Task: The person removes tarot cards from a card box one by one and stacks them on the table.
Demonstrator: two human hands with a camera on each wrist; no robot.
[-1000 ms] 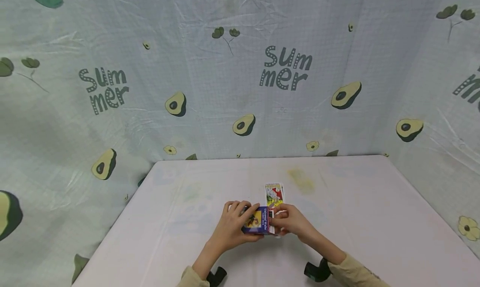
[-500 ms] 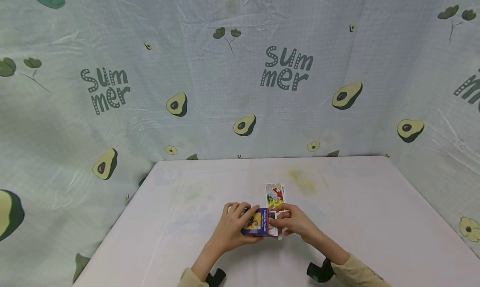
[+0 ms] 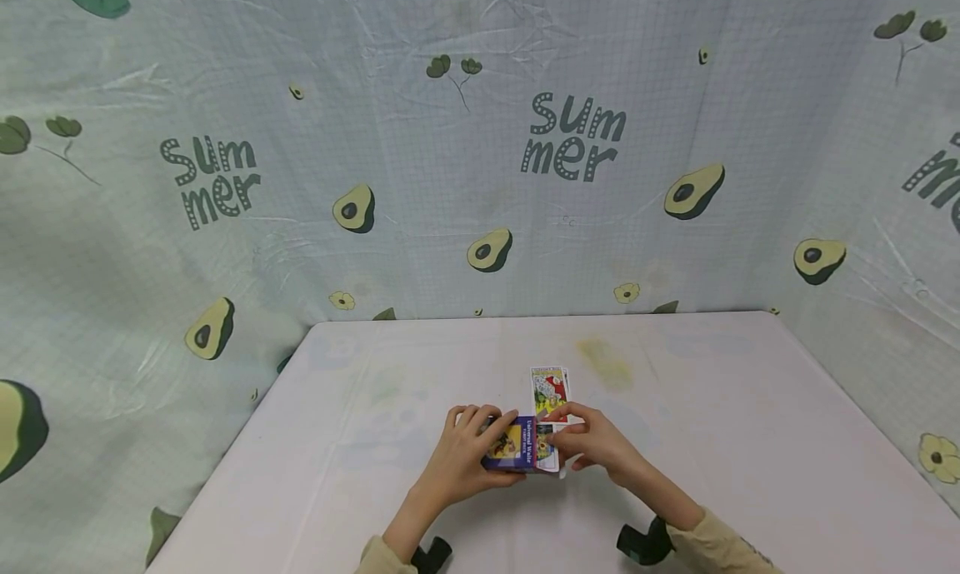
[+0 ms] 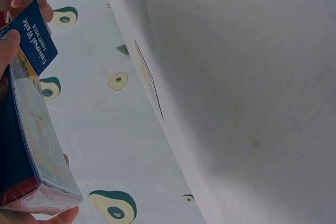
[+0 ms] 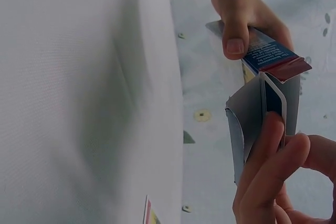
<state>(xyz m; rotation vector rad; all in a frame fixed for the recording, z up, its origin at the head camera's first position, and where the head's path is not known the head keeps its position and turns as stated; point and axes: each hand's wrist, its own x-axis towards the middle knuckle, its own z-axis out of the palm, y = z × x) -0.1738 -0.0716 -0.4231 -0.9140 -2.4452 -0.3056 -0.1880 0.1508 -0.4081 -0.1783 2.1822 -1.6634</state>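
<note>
My left hand (image 3: 465, 453) grips a blue and purple tarot deck box (image 3: 504, 451), fingers over the top and thumb along the near side. Out of the box's right end sticks a white-edged tarot card (image 3: 545, 445); whether more cards come with it I cannot tell. My right hand (image 3: 596, 447) pinches that card at the opening. In the right wrist view, the box's end flap (image 5: 244, 116) hangs folded out beside the dark-backed card (image 5: 274, 103). The left wrist view shows a clear film on the box (image 4: 44, 124) and a lettered blue flap (image 4: 37, 40).
Just beyond the hands, a colourful tarot card (image 3: 549, 389) lies face up on the white-covered table (image 3: 420, 357), with another card edge under it. A printed avocado cloth (image 3: 450, 157) hangs behind and at both sides.
My right hand has shifted slightly to the right, and the card now shows further out of the box. The left hand and box have hardly moved.
</note>
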